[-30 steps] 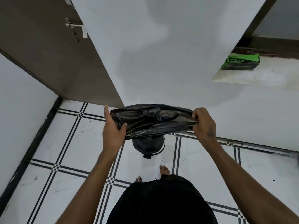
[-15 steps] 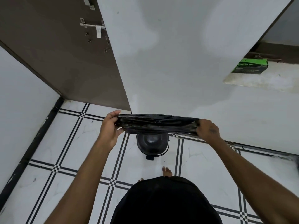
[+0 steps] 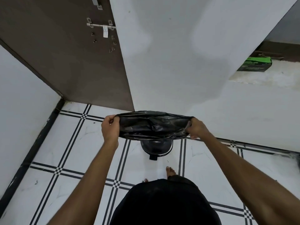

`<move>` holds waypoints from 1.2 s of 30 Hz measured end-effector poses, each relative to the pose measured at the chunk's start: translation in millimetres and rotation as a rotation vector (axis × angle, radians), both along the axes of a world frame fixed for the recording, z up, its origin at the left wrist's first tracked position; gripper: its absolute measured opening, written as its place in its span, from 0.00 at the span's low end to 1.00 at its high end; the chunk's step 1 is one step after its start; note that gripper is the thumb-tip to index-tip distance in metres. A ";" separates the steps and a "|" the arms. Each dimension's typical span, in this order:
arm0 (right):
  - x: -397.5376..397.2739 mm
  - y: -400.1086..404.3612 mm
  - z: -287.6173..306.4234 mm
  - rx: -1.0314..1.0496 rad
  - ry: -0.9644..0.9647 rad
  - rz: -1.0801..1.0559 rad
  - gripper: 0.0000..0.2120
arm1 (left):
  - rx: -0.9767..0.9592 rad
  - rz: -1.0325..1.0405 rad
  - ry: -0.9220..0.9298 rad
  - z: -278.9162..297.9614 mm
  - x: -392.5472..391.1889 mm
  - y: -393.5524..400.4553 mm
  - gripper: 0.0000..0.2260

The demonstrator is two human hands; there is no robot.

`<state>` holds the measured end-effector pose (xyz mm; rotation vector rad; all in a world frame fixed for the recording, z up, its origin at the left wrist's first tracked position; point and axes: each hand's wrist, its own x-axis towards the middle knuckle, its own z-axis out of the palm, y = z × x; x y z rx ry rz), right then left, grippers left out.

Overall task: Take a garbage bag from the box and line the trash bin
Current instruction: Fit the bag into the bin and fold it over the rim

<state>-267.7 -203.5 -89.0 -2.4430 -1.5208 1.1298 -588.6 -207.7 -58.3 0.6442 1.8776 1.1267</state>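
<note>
A black garbage bag [image 3: 152, 125] is stretched wide between my two hands, its mouth pulled open toward me. My left hand [image 3: 110, 129] grips its left edge and my right hand [image 3: 197, 128] grips its right edge. Directly below the bag stands a small dark trash bin [image 3: 155, 147] with a foot pedal, on the tiled floor against the wall; the bag hides the bin's far part. The green and black garbage bag box [image 3: 254, 64] lies on a white ledge at the upper right.
A brown door [image 3: 65, 59] with a metal latch stands at the upper left, beside the white wall [image 3: 170, 54]. White floor tiles with black lines surround the bin. My bare feet [image 3: 170, 171] are just in front of the bin.
The bag's mouth, pulled into a flat strip half a second ago, is spread open again. Both hands hold the same edges over the bin. The view has tilted, shifting the door rightward.
</note>
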 end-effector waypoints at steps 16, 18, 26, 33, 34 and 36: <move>-60.1 -83.9 -36.4 -0.458 0.101 0.263 0.16 | -0.344 -0.452 0.590 -87.2 -101.7 -113.0 0.05; -66.2 -82.5 -30.6 -0.347 0.097 0.263 0.11 | -0.382 -0.391 0.535 -87.3 -106.3 -109.7 0.07; -57.2 -59.4 -38.1 -0.090 0.094 0.218 0.09 | -0.110 -0.245 0.370 -70.7 -88.3 -80.1 0.08; -55.3 -56.3 -43.4 0.007 0.100 0.202 0.14 | -0.079 -0.403 0.395 -69.8 -96.6 -74.5 0.07; -53.7 -58.3 -46.6 0.025 0.118 0.183 0.15 | -0.096 -0.419 0.421 -69.1 -96.9 -74.6 0.08; -51.3 -62.9 -47.6 0.038 0.150 0.153 0.17 | -0.115 -0.457 0.495 -69.2 -96.1 -74.1 0.09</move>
